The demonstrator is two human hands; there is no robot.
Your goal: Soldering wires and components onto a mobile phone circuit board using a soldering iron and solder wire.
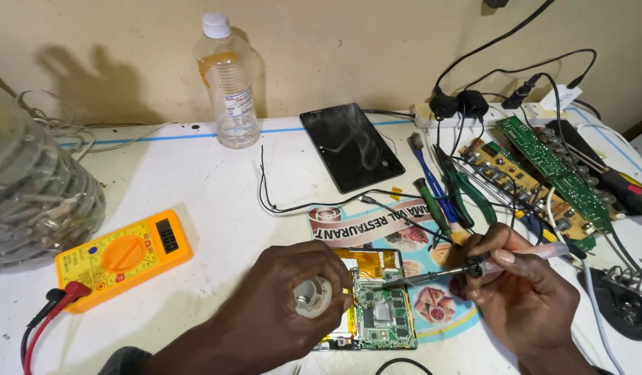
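Hands first: left hand point(282, 295) curls around a small white spool point(312, 297), probably solder, at the bench's near edge. Right hand point(526, 292) pinches a soldering iron point(473, 267) pen-style, tip on the opened tablet's green circuit board point(381, 309), which lies between them. Clear plastic bottle point(228, 83) stands by the far edge, nearly empty.
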